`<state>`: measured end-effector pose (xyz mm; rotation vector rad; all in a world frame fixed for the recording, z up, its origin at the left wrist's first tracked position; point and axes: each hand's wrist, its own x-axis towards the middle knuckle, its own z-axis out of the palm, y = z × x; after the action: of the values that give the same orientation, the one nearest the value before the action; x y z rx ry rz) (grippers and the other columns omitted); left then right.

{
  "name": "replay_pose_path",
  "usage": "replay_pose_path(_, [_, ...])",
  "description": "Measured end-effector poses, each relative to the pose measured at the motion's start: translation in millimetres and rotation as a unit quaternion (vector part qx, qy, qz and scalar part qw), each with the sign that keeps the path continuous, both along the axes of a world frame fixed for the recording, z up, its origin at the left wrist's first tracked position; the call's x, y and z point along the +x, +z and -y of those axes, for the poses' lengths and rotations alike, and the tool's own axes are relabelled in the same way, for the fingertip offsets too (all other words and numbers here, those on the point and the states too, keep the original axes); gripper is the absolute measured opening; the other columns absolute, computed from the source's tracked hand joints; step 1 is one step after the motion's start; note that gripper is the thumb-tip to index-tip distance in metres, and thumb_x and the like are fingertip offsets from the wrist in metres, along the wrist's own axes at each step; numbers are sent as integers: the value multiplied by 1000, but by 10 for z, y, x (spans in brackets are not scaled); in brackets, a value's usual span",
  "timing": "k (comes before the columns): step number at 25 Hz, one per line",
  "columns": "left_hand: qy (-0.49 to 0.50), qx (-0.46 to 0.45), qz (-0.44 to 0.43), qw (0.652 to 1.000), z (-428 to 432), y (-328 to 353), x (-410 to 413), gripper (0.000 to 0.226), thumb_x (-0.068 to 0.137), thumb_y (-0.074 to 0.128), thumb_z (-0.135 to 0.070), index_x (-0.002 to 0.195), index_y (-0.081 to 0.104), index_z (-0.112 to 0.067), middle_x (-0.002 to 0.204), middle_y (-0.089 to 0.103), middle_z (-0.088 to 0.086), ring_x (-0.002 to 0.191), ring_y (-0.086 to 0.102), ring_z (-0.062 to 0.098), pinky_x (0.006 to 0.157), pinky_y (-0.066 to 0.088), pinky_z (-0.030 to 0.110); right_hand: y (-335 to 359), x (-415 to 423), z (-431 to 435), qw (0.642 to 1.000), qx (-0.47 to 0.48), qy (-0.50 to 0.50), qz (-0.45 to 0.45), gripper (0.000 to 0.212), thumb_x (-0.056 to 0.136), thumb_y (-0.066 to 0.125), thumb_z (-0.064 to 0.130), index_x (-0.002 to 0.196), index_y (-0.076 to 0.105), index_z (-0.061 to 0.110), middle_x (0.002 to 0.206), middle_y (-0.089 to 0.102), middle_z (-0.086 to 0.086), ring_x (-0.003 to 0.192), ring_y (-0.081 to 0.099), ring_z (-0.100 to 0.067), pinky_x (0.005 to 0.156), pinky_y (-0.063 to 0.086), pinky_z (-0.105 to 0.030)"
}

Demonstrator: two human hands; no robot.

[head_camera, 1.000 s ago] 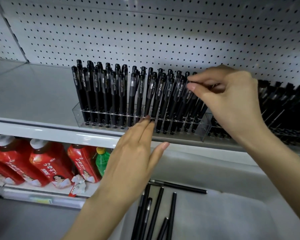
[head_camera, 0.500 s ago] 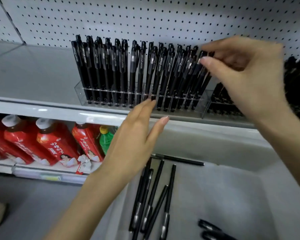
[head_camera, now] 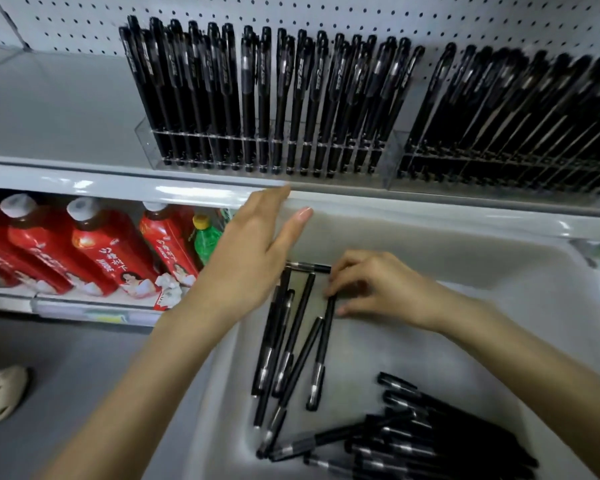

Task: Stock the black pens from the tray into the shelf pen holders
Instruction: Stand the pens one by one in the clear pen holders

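The left hand [head_camera: 253, 258] hovers flat, fingers straight, over the left wall of the grey plastic tray [head_camera: 465, 258], just under the glossy shelf lip [head_camera: 118, 183]. Inside the tray, the right hand [head_camera: 378, 289] pinches the far end of a slim black pen [head_camera: 321, 351] — smooth open floor lies to its right. Clear holders [head_camera: 146, 133] stand packed.

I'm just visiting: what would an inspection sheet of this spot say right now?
Surface: grey tray below the shelf edge.
Job's things: black pens standing in two clear holders; loose pens and a pile in the tray.
Clutter: nothing seen.
Hands: left hand open by the shelf edge; right hand pinches a single pen by its top.
Cables: nothing seen.
Surroundings: pegboard wall, red bottles, green bottle below the shelf, shoe on the floor.
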<state>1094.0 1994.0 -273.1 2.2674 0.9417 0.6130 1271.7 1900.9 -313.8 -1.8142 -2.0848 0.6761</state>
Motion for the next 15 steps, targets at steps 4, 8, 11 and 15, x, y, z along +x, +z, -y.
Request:
replay_pose_path(4, [4,2,11,1000,1,-33,19,61,91,31,-50,142,36,-18,144,39,-1,131,33,10,96,17,6,18,105,85,999,-15,28,23,13,75,77,24,85,71,21,98,54,9,92,53,-7,86,44,-32])
replay_pose_path(8, [12,13,11,1000,1,-67,10,54,95,35,-44,142,38,-17,141,41,0,129,35,11,91,17,4,176,140,179,989,-51,82,110,12,81,69,39,87,67,28,99,53,17,96,42,1,82,43,-29])
replay_pose_path(11, [24,49,27,998,6,-42,-21,51,95,36,-42,137,43,-14,137,45,1,125,39,10,91,19,0,451,189,262,995,-71,45,55,6,84,68,31,85,64,26,87,60,16,86,53,1,76,42,-17])
replay_pose_path(15, [14,124,95,988,103,107,-55,34,98,43,-33,124,57,-15,122,56,-4,113,47,3,94,27,2,869,314,401,977,16,-108,-181,10,76,69,15,78,64,6,71,71,-1,64,67,-9,62,53,-20])
